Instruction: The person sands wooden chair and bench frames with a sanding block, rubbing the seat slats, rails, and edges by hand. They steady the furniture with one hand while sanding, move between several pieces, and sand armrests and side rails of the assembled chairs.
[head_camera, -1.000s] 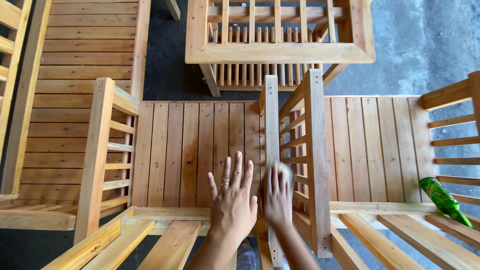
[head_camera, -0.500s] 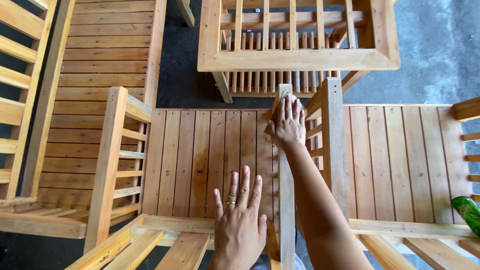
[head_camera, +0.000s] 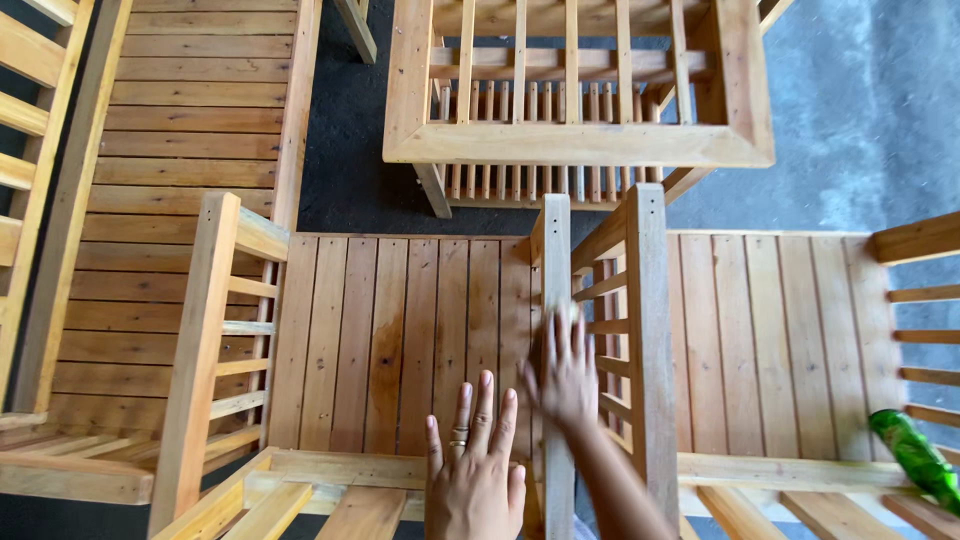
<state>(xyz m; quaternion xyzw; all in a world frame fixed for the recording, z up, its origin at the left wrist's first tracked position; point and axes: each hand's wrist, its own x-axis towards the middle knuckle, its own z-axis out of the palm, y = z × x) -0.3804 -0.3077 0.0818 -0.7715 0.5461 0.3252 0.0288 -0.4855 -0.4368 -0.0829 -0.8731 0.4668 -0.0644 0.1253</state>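
Wood fills the view from above: several slatted chairs of pale timber stand close together on a dark floor. The landmark is the upright armrest rail that rises between two chair seats, near the middle of the view.

The right hand lies on this rail, about halfway along its visible length, palm down with the fingers stretched out and slightly apart. It is blurred, so whether the fingertips curl over the rail's edge cannot be told; it grips nothing. Its forearm runs down from it to the bottom edge, just right of the rail.

The left hand rests flat just left of the rail, fingers spread apart and pointing up the view, over the front crossbar of the slatted seat. A ring shows on one finger. It holds nothing.

Right of the rail stands a second, wider armrest, joined to it by short rungs, and beyond that another slatted seat. Far right of the rail, at the frame's edge, a green plastic bottle lies tilted on the chair frame. Above the rail, another chair frame with thin spindles stands on the floor. Left of the rail, past the seat, a ladder-like armrest stands upright.
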